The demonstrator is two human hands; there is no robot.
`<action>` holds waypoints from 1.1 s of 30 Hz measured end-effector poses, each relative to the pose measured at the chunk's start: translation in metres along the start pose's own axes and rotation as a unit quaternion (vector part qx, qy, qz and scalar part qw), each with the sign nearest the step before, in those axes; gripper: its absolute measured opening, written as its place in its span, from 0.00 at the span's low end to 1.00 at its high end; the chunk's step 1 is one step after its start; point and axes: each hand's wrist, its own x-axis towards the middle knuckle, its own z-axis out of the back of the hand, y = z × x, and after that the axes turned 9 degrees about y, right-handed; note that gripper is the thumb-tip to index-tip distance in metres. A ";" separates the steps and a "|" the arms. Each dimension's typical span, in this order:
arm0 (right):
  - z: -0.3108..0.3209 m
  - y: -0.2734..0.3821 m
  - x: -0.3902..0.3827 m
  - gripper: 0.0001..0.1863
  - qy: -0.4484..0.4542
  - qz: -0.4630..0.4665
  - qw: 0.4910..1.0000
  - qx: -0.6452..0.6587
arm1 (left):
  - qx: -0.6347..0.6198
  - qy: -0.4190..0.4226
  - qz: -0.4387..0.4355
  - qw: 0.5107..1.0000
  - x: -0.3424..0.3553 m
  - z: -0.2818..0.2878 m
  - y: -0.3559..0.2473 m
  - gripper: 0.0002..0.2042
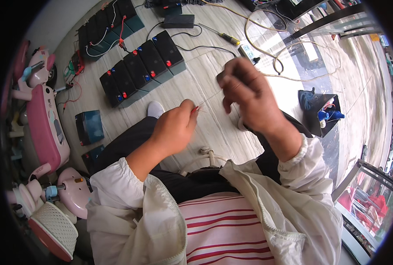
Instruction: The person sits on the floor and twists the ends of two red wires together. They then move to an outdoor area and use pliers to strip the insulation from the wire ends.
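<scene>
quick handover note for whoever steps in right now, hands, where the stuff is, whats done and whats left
Left hand: closed, pinching one end of a thin wire at a red tip.
Right hand: raised, fingers pinching the wire's other end; the wire runs between the hands.
Things: a row of black batteries with red and blue terminals lies on the floor ahead, a second group wired with red and white leads behind it. A yellow-handled screwdriver lies beyond them.
Done: the far group is wired.
Left: the near row shows no leads between its terminals; the wire in hand is attached to nothing visible.
</scene>
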 end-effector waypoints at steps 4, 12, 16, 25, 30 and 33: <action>0.075 0.039 0.006 0.04 -0.097 0.146 0.984 0.023 | -0.078 -0.067 0.024 0.994 -0.007 -0.002 0.028 0.08; 0.013 0.015 0.001 0.03 0.055 -0.064 0.974 -0.209 | -0.490 -0.056 0.043 0.869 0.022 0.028 -0.005 0.08; -0.002 -0.007 0.006 0.04 0.035 0.076 0.935 -0.344 | -0.539 -0.033 0.024 0.842 0.026 0.022 -0.024 0.09; -0.005 -0.008 0.009 0.06 -0.046 0.088 0.903 -0.418 | -0.560 0.015 0.039 0.828 0.024 0.023 -0.034 0.06; -0.008 -0.010 0.008 0.08 -0.067 0.109 0.889 -0.440 | -0.543 0.009 0.035 0.839 0.023 0.021 -0.033 0.05; -0.010 -0.010 0.009 0.09 -0.080 0.109 0.889 -0.438 | -0.534 0.009 0.023 0.845 0.023 0.021 -0.032 0.05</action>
